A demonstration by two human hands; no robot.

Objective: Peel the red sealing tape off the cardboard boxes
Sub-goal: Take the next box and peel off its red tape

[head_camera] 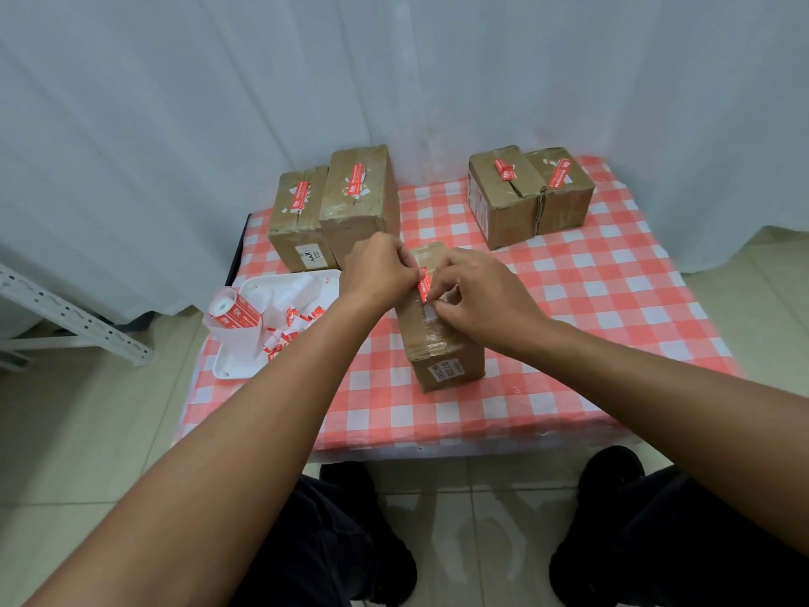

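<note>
At frame centre, the left hand point(380, 268) steadies the cardboard box point(442, 339) on the counter point(569, 308) while the right hand point(477, 295) seemingly pinches the red tape point(423, 283) atop it, fingertips partly hidden.

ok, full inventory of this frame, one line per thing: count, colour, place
brown cardboard boxes: five; one at centre under the hands, two at back left, two at back right
red sealing tape strips: one on each box top; centre strip between the fingers
white plastic tray: one, left edge of the table
roll of red-and-white tape: one, on the tray
peeled red-and-white tape scraps: many, in the tray
red-and-white checked tablecloth: one, over the table
white curtain: backdrop
white metal rack: far left, on the floor
left hand: pinching the centre strip
right hand: at the strip's near end
</note>
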